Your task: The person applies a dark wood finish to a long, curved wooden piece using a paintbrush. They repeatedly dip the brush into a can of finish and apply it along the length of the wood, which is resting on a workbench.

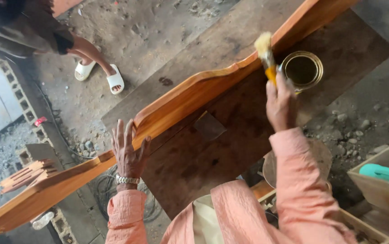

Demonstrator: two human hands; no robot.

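On the dark, stained wooden bench (248, 117) lies a long glossy orange-brown wooden board with a wavy carved edge (181, 97), running aslant from the upper right to well past the bench's lower-left end. The left hand (129, 151) rests on the board's near edge, fingers spread open and flat, gripping nothing. The right hand (279, 105) is closed round the yellow handle of a pale-bristled paintbrush (265, 52), whose bristles point up just at the board's edge. Just beside that hand stands an open round metal tin of dark liquid (302, 69).

A likely risk: the tin sits so near the right wrist that a careless sweep could tip it across the bench. The board's overhanging end could also swing or slide if the left hand's pressure eased. Its wet-looking sheen suggests a slick surface, against the bench's dull, scuffed grain. Beyond it, another person's feet in white sandals (100, 74) stand on the dusty concrete floor (149, 31).
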